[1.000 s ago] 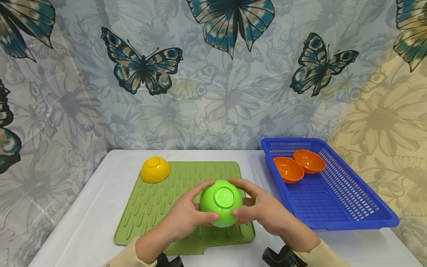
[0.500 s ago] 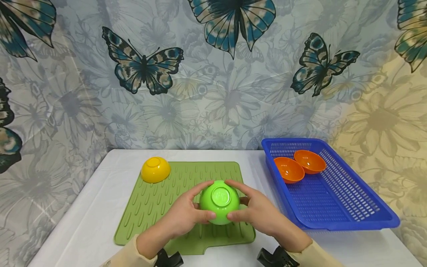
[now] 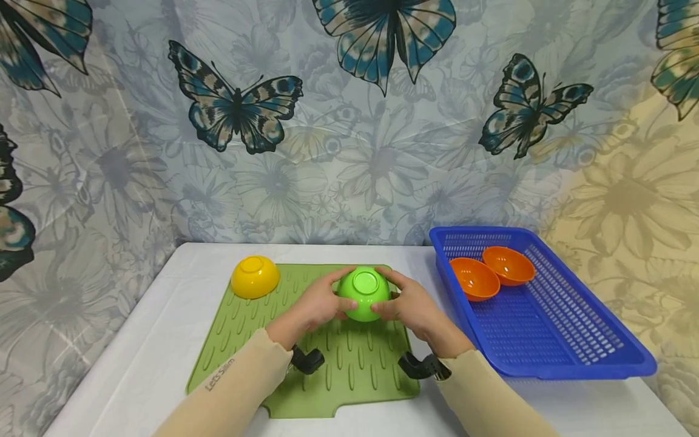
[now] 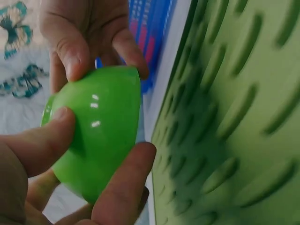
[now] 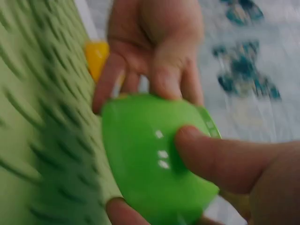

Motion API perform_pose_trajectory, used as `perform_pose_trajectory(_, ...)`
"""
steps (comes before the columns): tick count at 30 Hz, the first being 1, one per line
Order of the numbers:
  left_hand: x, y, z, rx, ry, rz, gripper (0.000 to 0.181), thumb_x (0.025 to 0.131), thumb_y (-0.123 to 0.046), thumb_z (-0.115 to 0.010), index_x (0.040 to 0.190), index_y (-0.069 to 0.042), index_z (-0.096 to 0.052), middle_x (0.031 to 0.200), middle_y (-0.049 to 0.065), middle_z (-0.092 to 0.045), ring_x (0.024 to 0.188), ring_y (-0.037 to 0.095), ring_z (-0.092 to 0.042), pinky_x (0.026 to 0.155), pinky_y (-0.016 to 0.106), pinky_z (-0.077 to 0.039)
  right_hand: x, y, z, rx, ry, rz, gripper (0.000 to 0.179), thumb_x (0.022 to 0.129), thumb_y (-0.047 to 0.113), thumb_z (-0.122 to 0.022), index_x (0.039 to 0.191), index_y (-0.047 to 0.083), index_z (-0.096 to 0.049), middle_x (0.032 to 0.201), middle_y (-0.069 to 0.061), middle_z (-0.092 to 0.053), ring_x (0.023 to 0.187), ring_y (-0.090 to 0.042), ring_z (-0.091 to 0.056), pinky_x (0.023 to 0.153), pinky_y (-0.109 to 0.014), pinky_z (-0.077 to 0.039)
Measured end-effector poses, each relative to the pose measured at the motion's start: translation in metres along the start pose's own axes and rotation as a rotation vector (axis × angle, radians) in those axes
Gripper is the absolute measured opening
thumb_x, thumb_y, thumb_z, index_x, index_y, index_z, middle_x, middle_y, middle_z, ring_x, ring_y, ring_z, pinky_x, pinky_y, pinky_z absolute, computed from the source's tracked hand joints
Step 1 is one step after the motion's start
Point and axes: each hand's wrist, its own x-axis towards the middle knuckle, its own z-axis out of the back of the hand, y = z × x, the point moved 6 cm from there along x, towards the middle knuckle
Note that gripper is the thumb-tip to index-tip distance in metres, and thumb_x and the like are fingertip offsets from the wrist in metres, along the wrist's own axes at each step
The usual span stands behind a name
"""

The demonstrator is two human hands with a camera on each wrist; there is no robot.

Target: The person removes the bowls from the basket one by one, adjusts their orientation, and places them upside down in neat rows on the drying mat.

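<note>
Through the head view I have both hands on the green bowl (image 3: 363, 309); the left hand (image 3: 319, 300) grips its left side and the right hand (image 3: 412, 303) its right, each with the thumb on the near outer wall and the fingers spread around the side; so neither is free, and they share the one hold. The bowl is upside down, its foot ring up; in both wrist views I see its rim apart from the green mat (image 3: 338, 376), with a dark shadow on the mat's raised ridges; from the head it sits over the mat's far right part.

At the mat's far left corner I see a yellow bowl (image 3: 255, 279), also upside down, well apart from the hands; off to the right a blue basket (image 3: 557, 334) stands on the white tabletop (image 3: 125, 352); in its far left part are a nearer orange bowl (image 3: 474, 280) and a farther orange bowl (image 3: 508, 266), side by side, openings up; behind everything hangs a butterfly-print cloth (image 3: 377, 170).
</note>
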Motion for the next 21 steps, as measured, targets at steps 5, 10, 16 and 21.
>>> perform_pose_trajectory(5, 0.036, 0.002, 0.001, 0.003, 0.000, 0.000, 0.079, 0.085, 0.006, -0.074, 0.153, -0.022, -0.043, 0.147, 0.021, -0.041, 0.105, 0.035, -0.062, 0.076, 0.047, -0.058, 0.029, -0.007, 0.014, -0.005, 0.011, -0.004, 0.084, 0.083, -0.004, -0.078, 0.155, 0.019, -0.040, 0.157, -0.013, -0.031, 0.131, -0.041, -0.046, 0.080, -0.043, -0.057)
perform_pose_trajectory(10, 0.059, 0.006, 0.001, 0.019, -0.019, 0.003, 0.080, 0.085, 0.005, -0.075, 0.153, -0.024, -0.043, 0.149, 0.018, -0.040, 0.112, 0.037, -0.059, 0.077, 0.046, -0.058, 0.049, -0.014, 0.023, -0.053, -0.018, -0.010, 0.084, 0.084, -0.002, -0.077, 0.155, 0.021, -0.038, 0.159, -0.009, -0.029, 0.138, -0.038, -0.038, 0.082, -0.041, -0.056)
perform_pose_trajectory(16, 0.070, 0.014, -0.003, -0.025, -0.013, 0.035, 0.080, 0.085, 0.007, -0.073, 0.153, -0.021, -0.043, 0.153, 0.021, -0.033, 0.119, 0.041, -0.053, 0.078, 0.045, -0.058, 0.062, -0.027, 0.027, -0.039, -0.032, -0.035, 0.084, 0.084, -0.004, -0.077, 0.156, 0.015, -0.037, 0.160, -0.011, -0.028, 0.141, -0.039, -0.032, 0.082, -0.039, -0.056)
perform_pose_trajectory(21, 0.075, 0.018, -0.007, -0.015, -0.013, 0.046, 0.079, 0.086, 0.005, -0.074, 0.153, -0.022, -0.043, 0.154, 0.019, -0.032, 0.121, 0.042, -0.052, 0.077, 0.044, -0.058, 0.066, -0.033, 0.030, -0.011, -0.028, -0.057, 0.084, 0.084, -0.006, -0.075, 0.156, 0.013, -0.036, 0.160, -0.013, -0.027, 0.141, -0.040, -0.031, 0.083, -0.040, -0.056)
